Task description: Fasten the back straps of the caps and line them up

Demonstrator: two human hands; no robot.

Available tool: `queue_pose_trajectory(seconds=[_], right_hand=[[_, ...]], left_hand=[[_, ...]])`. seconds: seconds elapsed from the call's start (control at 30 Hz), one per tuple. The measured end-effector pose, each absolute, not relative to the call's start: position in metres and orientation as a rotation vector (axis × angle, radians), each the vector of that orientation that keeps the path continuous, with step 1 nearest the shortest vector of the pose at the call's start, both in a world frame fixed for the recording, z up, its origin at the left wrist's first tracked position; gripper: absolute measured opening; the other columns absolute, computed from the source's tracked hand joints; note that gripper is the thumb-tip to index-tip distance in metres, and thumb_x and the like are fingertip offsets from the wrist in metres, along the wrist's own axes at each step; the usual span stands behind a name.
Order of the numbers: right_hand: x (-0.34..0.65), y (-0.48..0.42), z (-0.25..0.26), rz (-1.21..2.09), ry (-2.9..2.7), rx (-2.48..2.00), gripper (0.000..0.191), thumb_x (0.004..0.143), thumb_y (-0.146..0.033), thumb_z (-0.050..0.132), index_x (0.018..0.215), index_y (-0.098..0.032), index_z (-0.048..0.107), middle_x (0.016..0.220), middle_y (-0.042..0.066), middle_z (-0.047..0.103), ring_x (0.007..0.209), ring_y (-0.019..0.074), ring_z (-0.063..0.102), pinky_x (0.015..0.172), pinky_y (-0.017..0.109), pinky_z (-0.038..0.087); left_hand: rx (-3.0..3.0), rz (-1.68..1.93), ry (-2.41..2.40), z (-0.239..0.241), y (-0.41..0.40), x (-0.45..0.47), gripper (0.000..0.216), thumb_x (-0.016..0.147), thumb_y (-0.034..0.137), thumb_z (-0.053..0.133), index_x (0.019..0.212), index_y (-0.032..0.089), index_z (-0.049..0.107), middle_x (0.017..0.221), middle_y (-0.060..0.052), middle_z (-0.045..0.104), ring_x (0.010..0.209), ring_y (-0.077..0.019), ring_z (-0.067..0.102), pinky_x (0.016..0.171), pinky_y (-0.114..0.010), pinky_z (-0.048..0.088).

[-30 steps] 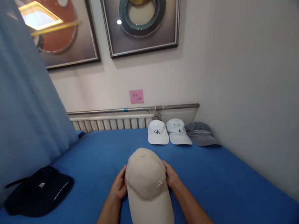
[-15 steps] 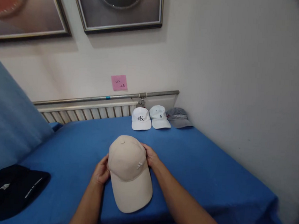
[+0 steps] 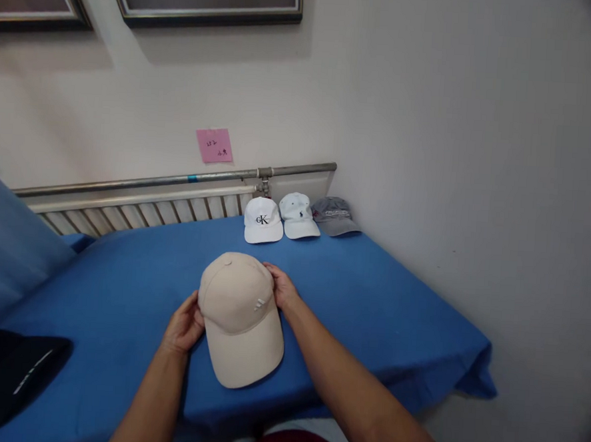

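Cap [image 3: 240, 304] Gripped From Both Sides Near the Counter [image 3: 370, 305] Edge

Smooth beige fabric, sewn in panels, forms the rounded crown of a baseball cap with a long, curved brim pointing toward the wearer of the camera. Three small slanted white bars mark its front. The left hand [image 3: 184, 324] is clamped on one side of the crown, the right hand [image 3: 282, 288] on the other, over a counter draped in matte blue cloth. At lower left, partly out of frame, lies a dark cap [image 3: 13, 370] with a line of pale, illegible lettering on its brim. Behind, three more stand in a row: a white cap [image 3: 264, 220] bearing black "CK" letters, a pale cap [image 3: 299, 216] with a small dark emblem and a gray cap [image 3: 336, 217] whose lettering is too small to read. Above the metal pipe [image 3: 152, 183] and ribbed radiator [image 3: 150, 213], a pink note [image 3: 214, 145] carries dark handwriting.
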State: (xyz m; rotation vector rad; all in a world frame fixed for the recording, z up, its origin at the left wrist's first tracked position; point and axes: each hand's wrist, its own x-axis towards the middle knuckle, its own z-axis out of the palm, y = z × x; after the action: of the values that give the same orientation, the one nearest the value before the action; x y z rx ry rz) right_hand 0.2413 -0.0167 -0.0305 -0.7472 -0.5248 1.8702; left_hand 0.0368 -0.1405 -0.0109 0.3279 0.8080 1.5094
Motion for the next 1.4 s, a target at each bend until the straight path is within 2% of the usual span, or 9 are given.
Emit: queue_pose_trajectory(seconds=[0.13,0.3,0.57,0.7,0.9,1.03,1.17,1.27,1.4], right_hand=[[0.245,-0.01,-0.034,1.779,-0.499,-0.749,0.025,0.092,-0.031,0.057,0.11,-0.014,0.06,0.108,0.007,0.063,0.09,0.0177,0.063,0.077,0.036,0.054],[0.246,-0.01,-0.037,1.728,-0.492,-0.741,0.025,0.092,-0.031,0.056,0.111,-0.014,0.059,0.109,0.007,0.062,0.09,0.0177,0.063,0.077,0.036,0.054],[0.244,-0.011,-0.035,1.774,-0.505,-0.734,0.025,0.092,-0.03,0.057,0.111,-0.014,0.059,0.109,0.007,0.061,0.09,0.0177,0.062,0.076,0.035,0.054],[0.243,-0.012,-0.033,1.823,-0.516,-0.722,0.025,0.092,-0.03,0.056,0.111,-0.015,0.059,0.108,0.007,0.062,0.088,0.0171,0.062,0.075,0.035,0.055],[0.243,-0.016,-0.032,1.837,-0.514,-0.699,0.023,0.092,-0.03,0.056,0.109,-0.014,0.059,0.103,0.006,0.063,0.083,0.0154,0.063,0.071,0.032,0.055],[0.243,-0.018,-0.03,1.824,-0.492,-0.688,0.023,0.092,-0.029,0.056,0.108,-0.014,0.059,0.101,0.006,0.063,0.081,0.0146,0.062,0.069,0.031,0.055],[0.244,-0.021,-0.026,1.82,-0.471,-0.678,0.021,0.092,-0.029,0.056,0.106,-0.013,0.059,0.098,0.005,0.063,0.078,0.0135,0.062,0.066,0.029,0.054],[0.243,-0.023,-0.024,1.831,-0.466,-0.656,0.019,0.092,-0.028,0.057,0.103,-0.013,0.06,0.095,0.004,0.063,0.076,0.013,0.062,0.066,0.029,0.054],[0.243,-0.028,-0.02,1.857,-0.477,-0.61,0.011,0.09,-0.023,0.059,0.09,-0.012,0.062,0.084,0.001,0.064,0.07,0.0114,0.061,0.064,0.027,0.051]], left_hand=[[0.393,1.474,0.786,-0.006,-0.145,0.042,0.018,0.087,0.013,0.051,0.091,0.012,0.069,0.078,-0.008,0.076,0.068,-0.016,0.071,0.073,-0.025,0.058],[0.463,1.453,0.772,-0.005,-0.153,0.044,0.016,0.077,0.005,0.059,0.086,0.012,0.07,0.078,-0.007,0.076,0.067,-0.0163,0.071,0.066,-0.023,0.057],[0.516,1.401,0.774,-0.006,-0.16,0.045,0.032,0.062,0.0,0.068,0.091,0.014,0.071,0.083,-0.009,0.076,0.08,-0.0266,0.072,0.083,-0.037,0.055],[0.508,1.44,0.776,-0.009,-0.16,0.046,0.035,0.062,0.002,0.069,0.095,0.014,0.07,0.088,-0.01,0.077,0.081,-0.0268,0.072,0.084,-0.037,0.055],[0.448,1.54,0.76,-0.012,-0.159,0.043,0.028,0.065,0.006,0.067,0.091,0.017,0.07,0.081,-0.003,0.077,0.075,-0.0212,0.072,0.087,-0.033,0.054],[0.381,1.578,0.756,-0.01,-0.159,0.04,0.016,0.071,0.011,0.064,0.084,0.019,0.069,0.074,0.0,0.076,0.07,-0.0181,0.072,0.079,-0.028,0.057],[0.354,1.591,0.756,-0.004,-0.162,0.043,0.024,0.07,0.004,0.061,0.087,0.02,0.069,0.078,-0.001,0.077,0.068,-0.0171,0.072,0.072,-0.025,0.058],[0.333,1.599,0.769,-0.001,-0.163,0.045,0.027,0.069,0.002,0.06,0.087,0.021,0.068,0.076,-0.001,0.077,0.066,-0.0171,0.071,0.076,-0.028,0.058],[0.281,1.572,0.81,0.001,-0.162,0.045,0.019,0.071,0.007,0.057,0.081,0.017,0.069,0.071,-0.004,0.076,0.063,-0.0206,0.071,0.082,-0.038,0.057]])
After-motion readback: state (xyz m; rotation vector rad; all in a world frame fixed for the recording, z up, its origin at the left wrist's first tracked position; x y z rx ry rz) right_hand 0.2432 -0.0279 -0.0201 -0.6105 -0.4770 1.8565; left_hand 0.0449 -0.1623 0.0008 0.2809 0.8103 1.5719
